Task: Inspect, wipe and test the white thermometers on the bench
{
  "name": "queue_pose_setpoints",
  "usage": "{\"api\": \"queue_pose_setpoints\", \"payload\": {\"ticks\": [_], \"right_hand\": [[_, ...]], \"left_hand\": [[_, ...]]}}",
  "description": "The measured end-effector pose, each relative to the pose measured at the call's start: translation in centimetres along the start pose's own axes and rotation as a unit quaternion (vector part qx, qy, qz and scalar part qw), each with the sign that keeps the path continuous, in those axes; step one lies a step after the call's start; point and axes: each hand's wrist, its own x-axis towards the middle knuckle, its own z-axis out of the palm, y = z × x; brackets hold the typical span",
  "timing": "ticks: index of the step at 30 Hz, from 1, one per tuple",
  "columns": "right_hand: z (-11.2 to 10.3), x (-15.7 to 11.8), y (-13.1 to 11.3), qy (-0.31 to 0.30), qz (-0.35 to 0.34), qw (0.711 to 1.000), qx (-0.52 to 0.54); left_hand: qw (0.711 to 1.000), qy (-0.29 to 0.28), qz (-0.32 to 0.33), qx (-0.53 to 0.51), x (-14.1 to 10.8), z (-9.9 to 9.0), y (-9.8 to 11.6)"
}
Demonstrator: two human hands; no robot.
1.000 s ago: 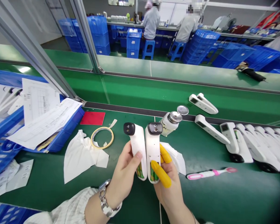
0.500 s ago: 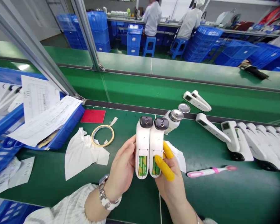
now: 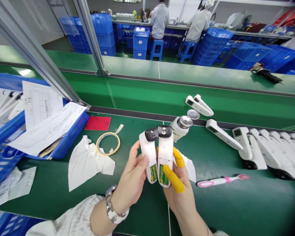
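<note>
1. Step in hand: holding the left white gadget [image 3: 147, 151] in the left hand [image 3: 131, 178] and the right white gadget [image 3: 165, 150] in the right hand [image 3: 182, 198], with yellow finger covers [image 3: 174, 181] on.
2. Keeping both side by side above the green table [image 3: 211, 209], with green batteries [image 3: 153, 173] showing.
3. Probably looking at both, so needing steady hands and care over dropping batteries.
4. Reaching for neither the bottle [image 3: 179, 130] beyond nor the lined-up gadgets [image 3: 269, 149].
</note>
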Motion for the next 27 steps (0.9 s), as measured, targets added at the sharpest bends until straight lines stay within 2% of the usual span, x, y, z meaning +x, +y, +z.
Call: {"api": "queue_pose_setpoints", "payload": {"ticks": [5, 9, 13, 15, 18, 20, 23, 25, 27], "right_hand": [[-0.1, 0.0, 0.4, 0.019, -0.033, 0.997, -0.063], [-0.1, 0.0, 0.3, 0.036, 0.006, 0.999, 0.019], [-0.3, -0.1, 0.3, 0.003, 0.014, 0.999, 0.040], [-0.6, 0.0, 0.7, -0.020, -0.005, 1.000, 0.009], [-1.1, -0.4, 1.8, -0.047, -0.058, 0.990, -0.122], [-1.3, -1.0, 2.5, -0.066, -0.099, 0.963, -0.241], [-1.9, -1.5, 2.3, -0.093, -0.175, 0.899, -0.392], [-2.7, -0.3, 0.3, -0.079, -0.265, 0.843, -0.461], [-3.8, 2.8, -3.5, -0.013, -0.370, 0.776, -0.510]], "left_hand": [[0.999, -0.028, -0.003, 0.040, 0.0, 0.0, -0.2], [0.998, -0.019, 0.034, 0.047, 0.2, 0.1, 0.3], [0.998, -0.027, 0.038, 0.047, 0.6, 0.0, 0.7], [0.999, -0.015, 0.029, 0.031, 0.7, 0.1, 0.6], [0.999, 0.019, 0.027, 0.000, 0.6, 0.2, 0.1], [1.000, 0.024, 0.014, 0.001, 0.5, 0.4, -0.3], [0.999, 0.030, -0.012, 0.023, 0.3, 0.7, -0.4], [0.998, 0.056, -0.027, 0.023, 0.2, 0.9, -0.2], [0.995, 0.087, -0.042, 0.008, 0.3, 0.9, 0.0]]}}
